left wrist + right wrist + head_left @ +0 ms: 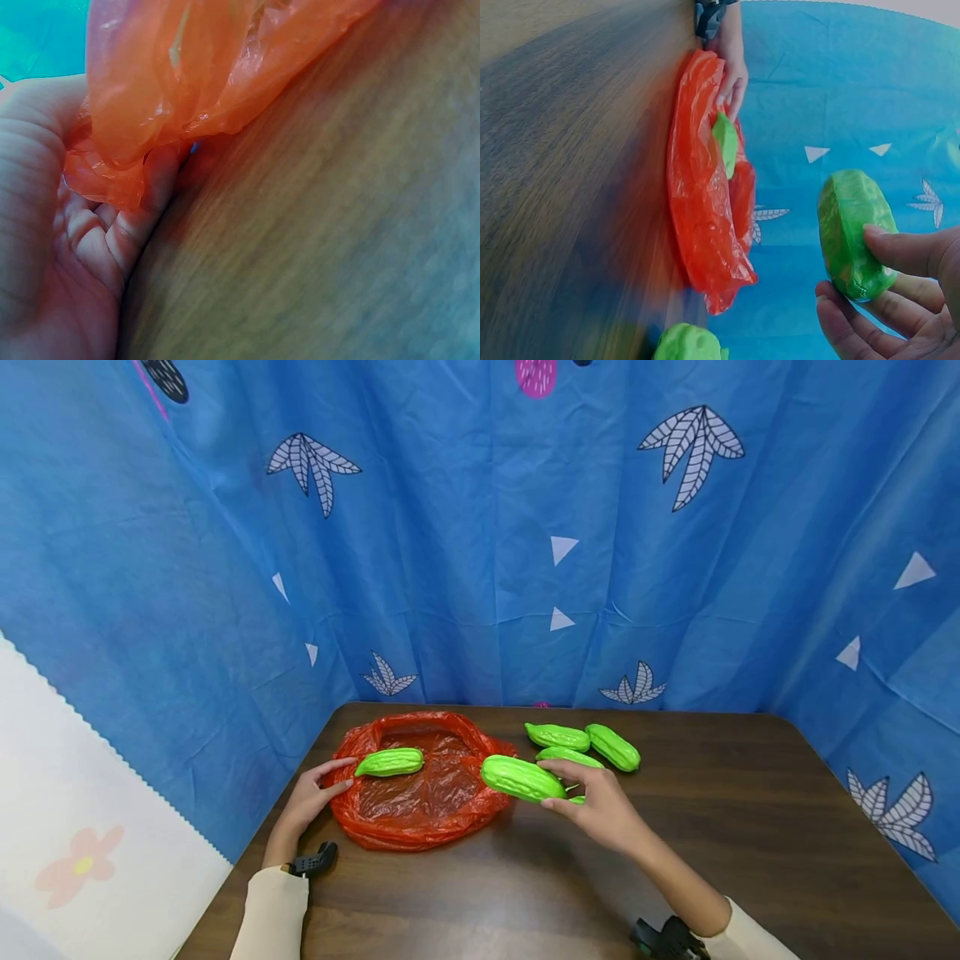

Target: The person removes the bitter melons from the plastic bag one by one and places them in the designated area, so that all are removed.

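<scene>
My right hand (603, 802) holds a bright green, ridged bitter melon (522, 778) above the table, near the right rim of a red plastic bag (420, 838). In the right wrist view, thumb and fingers grip this bitter melon (853, 232) by its near end. The bag lies with its mouth spread wide, and another bitter melon (390, 762) is in its left part. At the bag's left rim is my left hand (303, 797); the left wrist view shows the red plastic (165, 97) pinched between thumb and fingers, with the fingertips partly hidden.
Several more bitter melons (613, 747) lie together on the brown wooden table (750, 810), right of the bag; the right hand partly covers some. A blue patterned curtain (465, 527) hangs behind the table's back edge and along the sides.
</scene>
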`<state>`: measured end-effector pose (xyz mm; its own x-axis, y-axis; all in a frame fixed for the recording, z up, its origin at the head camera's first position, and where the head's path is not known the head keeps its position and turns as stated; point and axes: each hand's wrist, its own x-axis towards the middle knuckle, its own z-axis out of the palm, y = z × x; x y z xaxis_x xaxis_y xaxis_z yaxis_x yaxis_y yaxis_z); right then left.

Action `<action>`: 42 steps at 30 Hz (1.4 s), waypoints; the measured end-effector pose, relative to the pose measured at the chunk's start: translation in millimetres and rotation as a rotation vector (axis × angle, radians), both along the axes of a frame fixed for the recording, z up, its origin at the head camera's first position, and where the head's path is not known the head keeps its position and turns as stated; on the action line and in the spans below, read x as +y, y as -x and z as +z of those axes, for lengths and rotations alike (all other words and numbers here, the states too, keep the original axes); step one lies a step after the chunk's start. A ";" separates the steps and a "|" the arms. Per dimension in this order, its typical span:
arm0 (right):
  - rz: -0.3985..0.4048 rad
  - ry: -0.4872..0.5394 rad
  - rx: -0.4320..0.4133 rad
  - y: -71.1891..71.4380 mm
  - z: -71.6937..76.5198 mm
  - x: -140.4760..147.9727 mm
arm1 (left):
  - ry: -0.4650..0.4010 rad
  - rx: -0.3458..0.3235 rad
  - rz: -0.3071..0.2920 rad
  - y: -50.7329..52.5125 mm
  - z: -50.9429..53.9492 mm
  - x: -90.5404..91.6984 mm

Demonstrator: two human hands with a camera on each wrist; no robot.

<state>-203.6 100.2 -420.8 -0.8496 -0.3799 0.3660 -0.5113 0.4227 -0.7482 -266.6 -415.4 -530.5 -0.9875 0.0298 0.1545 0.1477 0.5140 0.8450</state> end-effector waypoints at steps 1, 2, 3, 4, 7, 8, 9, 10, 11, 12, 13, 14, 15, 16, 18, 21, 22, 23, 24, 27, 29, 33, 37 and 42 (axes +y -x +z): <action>-0.004 0.000 -0.009 -1.0 0.0 1.5 | 0.001 -0.003 0.001 -0.2 -0.1 0.3; -0.008 -0.002 -0.016 -2.0 0.4 2.9 | 0.002 -0.005 0.001 -0.3 -0.1 0.4; -0.014 -0.006 -0.024 -2.9 0.7 4.4 | 0.005 -0.007 0.001 -0.3 -0.1 0.4; -0.020 -0.010 -0.028 -3.5 0.9 5.9 | 0.006 -0.008 0.002 -0.3 -0.2 0.5; -0.031 -0.023 -0.027 -4.5 1.3 10.4 | 0.008 -0.008 0.003 -0.2 0.3 0.8; -0.033 -0.032 -0.022 -4.8 1.4 11.9 | 0.007 -0.007 0.003 -0.2 0.4 0.9; -0.035 -0.037 -0.019 -5.0 1.4 13.4 | 0.005 -0.006 0.003 -0.3 0.3 1.0; -0.035 -0.039 -0.019 -5.1 1.2 14.9 | 0.000 -0.005 0.001 -0.3 0.1 1.1; -0.036 -0.043 -0.020 -5.3 1.3 16.4 | -0.004 -0.004 0.000 -0.3 -0.2 1.1; -0.040 -0.047 -0.024 -5.7 1.2 18.0 | -0.008 -0.002 0.000 -0.4 -0.6 1.1; -0.044 -0.051 -0.026 -5.8 1.2 19.9 | -0.013 -0.001 -0.002 -0.1 -0.7 1.2; -0.050 -0.056 -0.028 -6.0 1.1 21.7 | -0.020 -0.001 -0.007 0.1 -0.8 1.2; -0.054 -0.058 -0.032 -6.2 1.2 23.5 | -0.025 -0.001 -0.010 0.2 -0.8 1.3; -0.056 -0.061 -0.034 -6.2 1.1 25.3 | -0.028 -0.001 -0.012 -0.1 -0.6 1.5; -0.061 -0.066 -0.036 -6.5 1.0 28.7 | -0.022 -0.001 -0.012 -1.7 0.8 2.1; -0.064 -0.069 -0.033 -7.3 1.7 33.2 | -0.020 -0.007 -0.011 -6.6 6.4 5.2; -0.065 -0.070 -0.033 -7.6 1.9 34.9 | -0.022 -0.009 -0.012 -8.9 9.7 7.0; -0.069 -0.072 -0.032 -8.0 2.2 36.7 | -0.025 -0.011 -0.016 -11.1 13.5 9.0; -0.075 -0.074 -0.033 -8.4 2.6 38.6 | -0.028 -0.016 -0.019 -13.3 17.7 11.2; -0.090 -0.082 -0.036 -9.1 3.1 45.3 | -0.012 -0.018 -0.027 -17.9 30.0 17.1; -0.104 -0.091 -0.038 -9.7 2.8 49.9 | 0.010 -0.016 -0.025 -19.0 33.5 18.7; -0.126 -0.109 -0.039 -10.6 -0.6 59.1 | -0.007 -0.021 -0.020 -14.2 25.5 14.5; -0.142 -0.107 -0.055 -12.2 -7.0 68.0 | -0.033 -0.031 -0.006 -6.2 10.0 6.1; -0.178 -0.107 -0.054 -13.8 -12.8 78.8 | -0.034 -0.023 -0.004 -2.0 2.1 2.0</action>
<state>-189.9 179.1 -433.6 -0.9240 -0.2559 0.2842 -0.3820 0.5811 -0.7186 -264.6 -413.4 -528.4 -0.9907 0.0289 0.1331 0.1304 0.4841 0.8652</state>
